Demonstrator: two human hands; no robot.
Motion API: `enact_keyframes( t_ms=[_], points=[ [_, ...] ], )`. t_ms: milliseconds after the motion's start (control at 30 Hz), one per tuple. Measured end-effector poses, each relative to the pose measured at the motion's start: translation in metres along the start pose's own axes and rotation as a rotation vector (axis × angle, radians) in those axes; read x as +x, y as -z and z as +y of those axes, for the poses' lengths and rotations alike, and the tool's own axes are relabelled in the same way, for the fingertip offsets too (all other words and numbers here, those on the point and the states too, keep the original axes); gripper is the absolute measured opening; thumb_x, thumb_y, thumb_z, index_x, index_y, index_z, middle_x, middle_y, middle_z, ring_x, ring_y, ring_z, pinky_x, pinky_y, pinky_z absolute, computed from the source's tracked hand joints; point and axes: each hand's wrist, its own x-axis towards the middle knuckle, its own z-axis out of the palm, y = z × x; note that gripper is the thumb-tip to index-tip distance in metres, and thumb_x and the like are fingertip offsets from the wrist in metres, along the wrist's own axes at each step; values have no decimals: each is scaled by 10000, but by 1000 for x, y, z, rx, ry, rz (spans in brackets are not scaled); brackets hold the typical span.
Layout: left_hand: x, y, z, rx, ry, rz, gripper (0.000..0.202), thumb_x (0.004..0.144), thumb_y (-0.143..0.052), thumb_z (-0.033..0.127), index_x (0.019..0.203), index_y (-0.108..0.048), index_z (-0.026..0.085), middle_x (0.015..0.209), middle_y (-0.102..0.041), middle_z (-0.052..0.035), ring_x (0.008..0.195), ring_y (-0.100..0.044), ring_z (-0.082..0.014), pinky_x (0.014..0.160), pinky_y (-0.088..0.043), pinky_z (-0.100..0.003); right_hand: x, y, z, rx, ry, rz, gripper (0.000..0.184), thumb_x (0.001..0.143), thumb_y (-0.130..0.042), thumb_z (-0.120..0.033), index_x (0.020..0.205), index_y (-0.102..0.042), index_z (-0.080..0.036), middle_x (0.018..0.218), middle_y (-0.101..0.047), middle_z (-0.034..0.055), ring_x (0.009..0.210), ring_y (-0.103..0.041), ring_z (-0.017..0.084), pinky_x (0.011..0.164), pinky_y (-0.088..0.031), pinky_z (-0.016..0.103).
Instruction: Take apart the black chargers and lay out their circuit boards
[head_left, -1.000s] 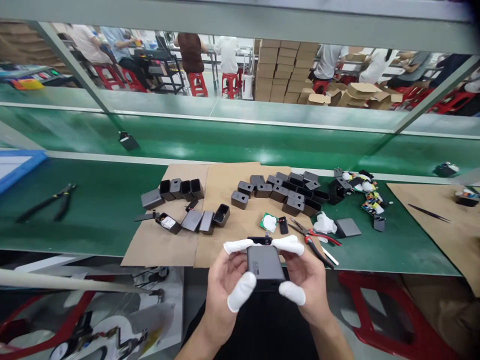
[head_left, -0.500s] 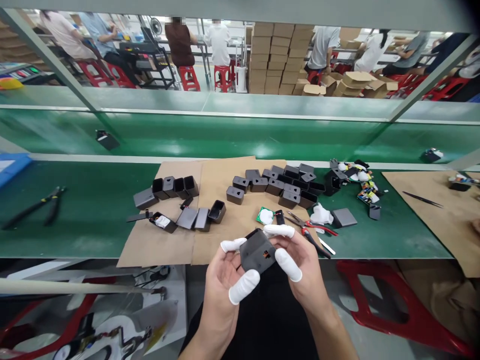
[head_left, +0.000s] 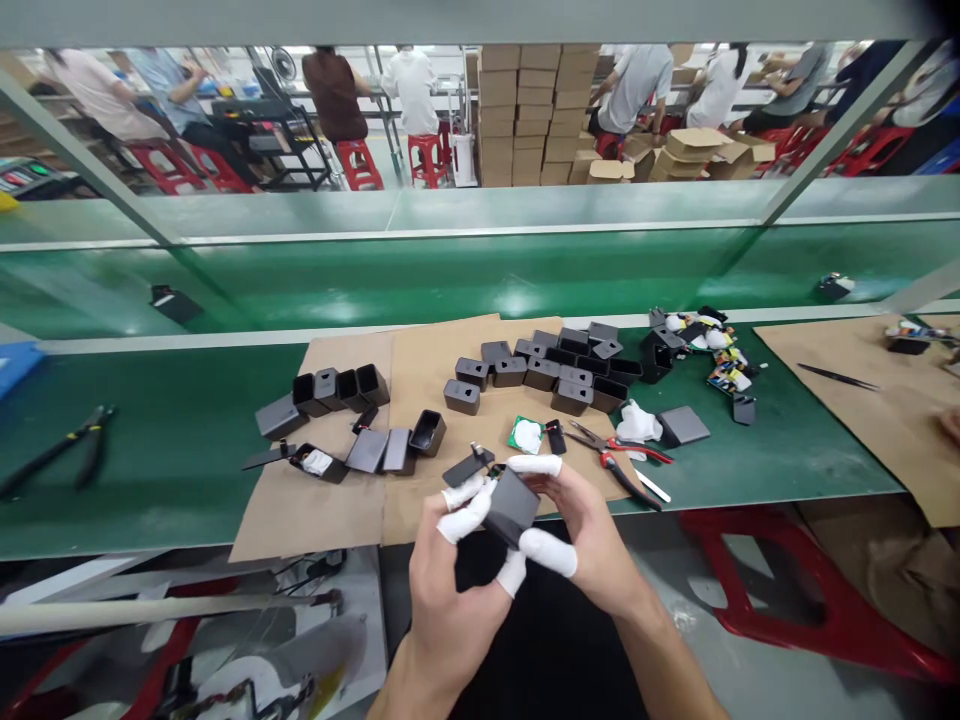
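Just off the table's front edge, both hands hold a small black plastic box [head_left: 515,503]. White finger cots cover several fingertips. My right hand [head_left: 589,535] is closed on the box's right side, fingers at its top and thumb below. My left hand [head_left: 450,580] grips its left side, thumb at the lower corner and fingers by the upper left edge. At that edge a flat black end cover [head_left: 466,468] sticks out, with a small part of the insides showing beside it. Beyond the hands lie a green circuit board [head_left: 525,434] and red-handled pliers [head_left: 634,450].
Several black cases [head_left: 540,374] stand on the cardboard [head_left: 315,510], more at its left. Loose electronic parts [head_left: 727,370] are piled to the right, near a grey flat block [head_left: 682,425]. Black cutters [head_left: 90,450] lie far left, tweezers [head_left: 836,376] far right. A red stool [head_left: 795,590] stands below.
The box has been turned in my hands, and the flat cover now juts out from its upper left edge. My left fingers have moved up to that edge. The view has shifted slightly.
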Motion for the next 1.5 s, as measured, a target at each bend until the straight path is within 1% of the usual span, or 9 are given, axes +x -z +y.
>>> enact_keyframes(
  t_ms=[100, 200, 333, 500, 667, 967, 1200, 1333, 1500],
  points=[
    [7, 11, -18, 284, -294, -222, 602, 864, -702, -3, 1416, -603, 214, 1259, -641, -132, 1205, -699, -271, 1008, -644, -393, 2, -9, 18, 23, -36, 13, 797, 746, -989, -361, 1449, -620, -303, 1418, -711, 86, 1279, -690, 294, 1163, -532, 476],
    [9, 12, -29, 324, -312, -315, 697, 898, -655, 1, 1546, -489, 198, 1316, -631, -168, 1269, -684, -289, 1040, -642, -418, 8, -25, 35, 168, -47, 139, 704, 713, -1006, -366, 1323, -669, -264, 1306, -768, 101, 1215, -736, 301, 1123, -575, 486],
    [6, 1, -36, 250, -170, -117, 688, 880, -774, 138, 1509, -500, 189, 1239, -674, -146, 1150, -736, -296, 957, -675, -433, 13, -42, 45, 307, -39, 255, 699, 696, -1015, -378, 1292, -670, -258, 1312, -774, 129, 1202, -758, 317, 1121, -593, 518],
    [8, -1, -44, 236, -202, -5, 453, 901, -724, 39, 1316, -655, 205, 1090, -754, -84, 1010, -787, -226, 902, -677, -325, 21, -45, 42, 331, -30, 258, 531, 721, -995, -363, 1175, -746, -247, 1245, -803, 116, 1156, -774, 315, 1109, -602, 521],
    [10, 2, -53, 282, -233, 20, 429, 910, -693, 19, 1304, -677, 189, 1102, -784, -103, 1038, -812, -233, 917, -684, -314, 35, -45, 40, 183, -52, 320, 301, 816, -911, -355, 1068, -817, -219, 1163, -819, 103, 1095, -772, 299, 1056, -617, 481],
    [8, -2, -73, 260, -136, 121, 383, 918, -736, 78, 1278, -712, 207, 1079, -794, -94, 1015, -813, -243, 875, -693, -345, 47, -62, 35, 25, 8, 389, 206, 898, -812, -319, 1082, -833, -228, 1159, -812, 95, 1128, -732, 278, 1041, -593, 445],
    [7, -5, -82, 147, 86, 175, 259, 922, -747, 162, 1175, -759, 216, 982, -780, -55, 918, -787, -234, 827, -664, -353, 51, -65, 26, 25, 77, 528, 196, 837, -843, -290, 1021, -820, -226, 1049, -837, 83, 986, -779, 280, 939, -639, 448],
    [10, -3, -81, 122, 102, 217, 218, 898, -745, 136, 1102, -744, 212, 973, -750, -47, 909, -770, -222, 831, -644, -346, 73, -53, 1, -208, 90, 430, 176, 851, -734, -225, 1008, -815, -221, 1004, -830, 65, 898, -761, 251, 825, -621, 386],
    [-10, 7, -83, 159, 22, 335, 343, 835, -824, 148, 1144, -689, 212, 1011, -720, -46, 929, -753, -226, 829, -643, -352, 112, -55, -6, -816, 24, 206, 250, 791, -618, -92, 941, -764, -228, 946, -789, 45, 879, -711, 247, 800, -530, 359]
  ],
)
